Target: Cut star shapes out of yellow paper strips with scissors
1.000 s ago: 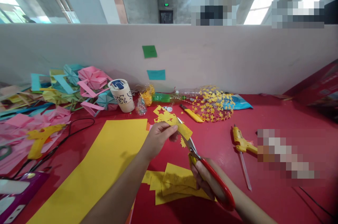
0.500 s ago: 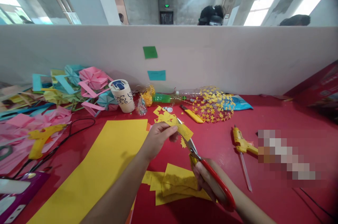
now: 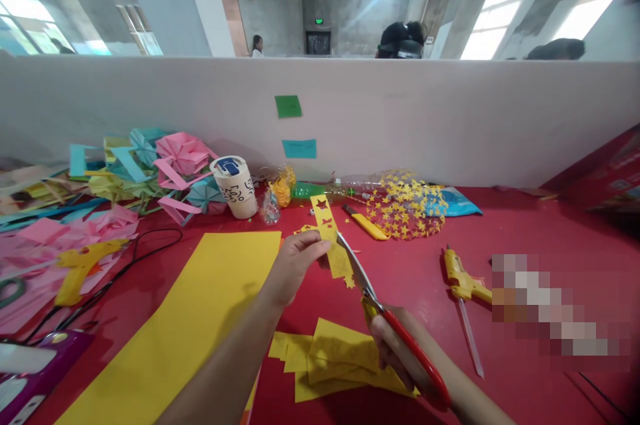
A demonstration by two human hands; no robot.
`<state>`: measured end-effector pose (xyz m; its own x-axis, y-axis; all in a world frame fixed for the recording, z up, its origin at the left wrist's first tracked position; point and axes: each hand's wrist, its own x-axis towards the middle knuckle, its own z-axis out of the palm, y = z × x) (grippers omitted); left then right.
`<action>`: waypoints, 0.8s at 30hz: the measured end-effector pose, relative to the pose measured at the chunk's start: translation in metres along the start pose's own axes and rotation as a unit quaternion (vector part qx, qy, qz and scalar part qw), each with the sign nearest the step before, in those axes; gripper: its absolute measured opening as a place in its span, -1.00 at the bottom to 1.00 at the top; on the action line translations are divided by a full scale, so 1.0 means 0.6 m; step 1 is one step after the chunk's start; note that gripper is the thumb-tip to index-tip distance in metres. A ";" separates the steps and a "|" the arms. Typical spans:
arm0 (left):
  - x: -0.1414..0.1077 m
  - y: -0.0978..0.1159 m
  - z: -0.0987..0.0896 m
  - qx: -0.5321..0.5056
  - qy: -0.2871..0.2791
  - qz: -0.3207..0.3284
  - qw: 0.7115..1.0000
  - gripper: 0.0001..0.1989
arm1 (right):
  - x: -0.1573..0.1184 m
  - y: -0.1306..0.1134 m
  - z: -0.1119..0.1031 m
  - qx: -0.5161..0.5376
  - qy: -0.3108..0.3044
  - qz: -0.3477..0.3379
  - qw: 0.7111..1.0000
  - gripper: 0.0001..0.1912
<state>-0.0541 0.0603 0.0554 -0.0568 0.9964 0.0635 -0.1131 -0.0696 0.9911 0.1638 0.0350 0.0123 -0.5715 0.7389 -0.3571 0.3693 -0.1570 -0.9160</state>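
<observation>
- Left hand [image 3: 297, 265]: pinches the yellow strip [image 3: 341, 261] with star cut-outs, centre of frame.
- Right hand [image 3: 393, 351]: grips red-handled scissors [image 3: 411, 345], lower right of centre; blades at the strip's right edge.
- Paper slips [image 3: 340, 350]: stacked lower centre, partly obscured by right hand.
- Utility knife [image 3: 369, 223]: centre, beyond the scissors.
- Yellow sheet [image 3: 200, 305]: lower left, partly obscured by left forearm [image 3: 225, 358].
- Glue gun [image 3: 460, 279]: right.

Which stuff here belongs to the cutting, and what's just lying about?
In use: scissors in the right hand; yellow strip with star holes in the left hand; probably the stacked yellow pieces.

Apparently just lying about: cup; yellow knife; left glue gun; right glue gun; blue packet.
</observation>
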 end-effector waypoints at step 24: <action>0.002 0.012 -0.021 0.098 -0.028 0.016 0.995 -0.72 | 0.004 0.020 0.001 0.044 -0.004 0.000 0.999 -0.34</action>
<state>-0.0677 0.0605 0.0614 -0.0009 0.9954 0.0961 0.0830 -0.0957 0.9919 0.1660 0.0345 0.0005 -0.5768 0.7342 -0.3582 0.3034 -0.2146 -0.9284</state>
